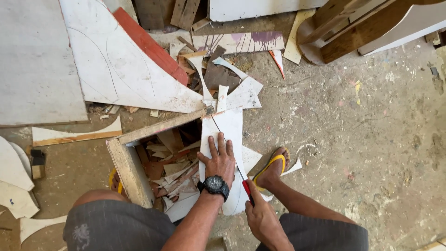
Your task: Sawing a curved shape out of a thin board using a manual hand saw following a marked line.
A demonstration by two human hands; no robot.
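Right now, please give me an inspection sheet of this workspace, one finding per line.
Surface: dusty, paint-stained concrete floor.
Job's things: white panel lying over a wooden frame; thin saw blade with red handle crossing it.
Clutter: offcuts inside the frame, scrap pile, large white sheet with drawn curves.
Grippers: left hand, with a black watch, flat on the panel; right hand gripping the saw handle.
Cables: nothing seen.
Surroundings: wooden furniture piece at top right; foot in a yellow sandal beside the panel.
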